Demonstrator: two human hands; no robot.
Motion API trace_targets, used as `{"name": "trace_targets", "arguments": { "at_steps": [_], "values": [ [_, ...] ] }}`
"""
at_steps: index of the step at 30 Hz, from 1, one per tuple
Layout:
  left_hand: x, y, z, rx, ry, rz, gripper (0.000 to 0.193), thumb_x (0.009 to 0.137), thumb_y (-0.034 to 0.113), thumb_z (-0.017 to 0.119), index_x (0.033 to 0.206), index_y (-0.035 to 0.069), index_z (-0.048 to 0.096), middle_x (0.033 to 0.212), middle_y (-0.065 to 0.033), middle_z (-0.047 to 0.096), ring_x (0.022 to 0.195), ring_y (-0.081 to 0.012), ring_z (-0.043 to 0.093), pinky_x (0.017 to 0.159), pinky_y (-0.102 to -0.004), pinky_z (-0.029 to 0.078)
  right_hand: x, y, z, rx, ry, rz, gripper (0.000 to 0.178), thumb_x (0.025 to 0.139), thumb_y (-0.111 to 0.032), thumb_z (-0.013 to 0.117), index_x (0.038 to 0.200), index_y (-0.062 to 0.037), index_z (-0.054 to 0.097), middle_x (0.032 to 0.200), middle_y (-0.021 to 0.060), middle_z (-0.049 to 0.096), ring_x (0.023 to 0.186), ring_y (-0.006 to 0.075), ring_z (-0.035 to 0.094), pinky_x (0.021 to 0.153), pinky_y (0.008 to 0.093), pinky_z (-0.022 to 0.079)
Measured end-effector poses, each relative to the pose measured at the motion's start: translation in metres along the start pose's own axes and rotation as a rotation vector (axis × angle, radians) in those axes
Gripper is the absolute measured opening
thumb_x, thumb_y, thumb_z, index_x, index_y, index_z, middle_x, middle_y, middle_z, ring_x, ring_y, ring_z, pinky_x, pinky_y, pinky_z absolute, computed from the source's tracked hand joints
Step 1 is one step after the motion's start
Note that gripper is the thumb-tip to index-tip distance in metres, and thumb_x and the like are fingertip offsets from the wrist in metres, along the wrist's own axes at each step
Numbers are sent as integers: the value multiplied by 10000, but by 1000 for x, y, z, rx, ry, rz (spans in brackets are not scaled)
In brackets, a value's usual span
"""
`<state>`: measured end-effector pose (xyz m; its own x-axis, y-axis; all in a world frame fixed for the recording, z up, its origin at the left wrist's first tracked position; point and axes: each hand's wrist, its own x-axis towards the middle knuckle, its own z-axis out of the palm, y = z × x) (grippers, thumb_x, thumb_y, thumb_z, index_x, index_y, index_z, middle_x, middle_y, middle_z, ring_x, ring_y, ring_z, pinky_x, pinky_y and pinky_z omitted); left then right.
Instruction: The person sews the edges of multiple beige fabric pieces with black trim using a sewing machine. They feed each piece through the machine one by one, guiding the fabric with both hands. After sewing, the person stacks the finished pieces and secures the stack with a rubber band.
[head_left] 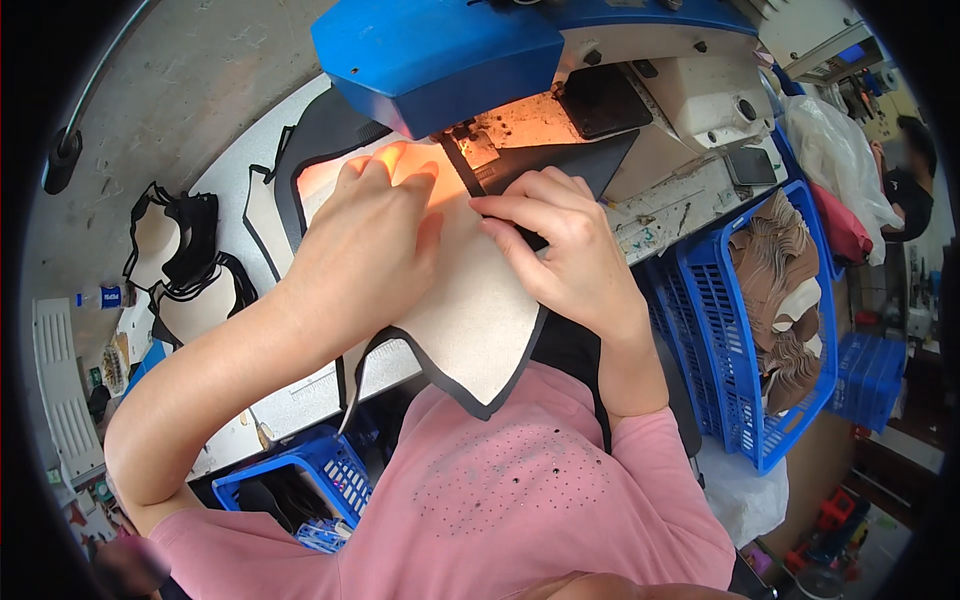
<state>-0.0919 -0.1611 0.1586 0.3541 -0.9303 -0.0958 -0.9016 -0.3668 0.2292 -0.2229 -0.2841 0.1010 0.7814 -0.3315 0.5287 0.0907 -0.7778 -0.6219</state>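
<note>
A cream fabric panel with a black edge [480, 300] lies under the head of a blue and white sewing machine [440, 70], its pointed end hanging toward my lap. My left hand [375, 235] rests on top of the panel, fingers bent and somewhat apart, their tips in the orange lamp light by the machine's working point. With thumb and index finger my right hand [570, 240] pinches a narrow black strip [462, 170] that runs up toward the machine. The needle area is partly hidden under the blue head.
More black-edged cream pieces [195, 300] are piled at the left. Blue crates stand at the right [710, 330], one holding stacked brown pieces [775, 270]; another blue basket [350, 475] sits below the table. Two dark phone-like slabs [605, 100] [750, 167] lie by the machine.
</note>
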Motion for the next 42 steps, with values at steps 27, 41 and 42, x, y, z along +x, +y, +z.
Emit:
{"name": "trace_targets", "arguments": {
  "at_steps": [27, 41, 42],
  "values": [
    [81, -144, -14, -1, -28, -384, 548, 826, 449, 517, 1228, 77, 509, 1049, -276, 594, 974, -363, 599, 857, -395, 452, 17, 10, 23, -145, 36, -68, 160, 771, -46, 594, 915, -41, 665, 698, 67, 505, 707, 243, 510, 681, 355, 397],
    [-162, -247, 8, 339, -257, -385, 571, 651, -65, 548, 1188, 130, 564, 1238, -119, 535, 1125, -279, 522, 983, -366, 389, 14, 9, 18, -149, -8, -43, 172, 766, -51, 590, 920, -46, 668, 711, 51, 513, 724, 212, 522, 663, 340, 384],
    [-162, -247, 24, 305, -244, -512, 560, 665, -64, 539, 1184, 144, 569, 1252, -119, 524, 1136, -286, 511, 977, -363, 392, 13, 9, 19, -150, -5, -43, 173, 768, -52, 590, 922, -46, 669, 711, 51, 514, 723, 212, 522, 665, 340, 385]
  ]
}}
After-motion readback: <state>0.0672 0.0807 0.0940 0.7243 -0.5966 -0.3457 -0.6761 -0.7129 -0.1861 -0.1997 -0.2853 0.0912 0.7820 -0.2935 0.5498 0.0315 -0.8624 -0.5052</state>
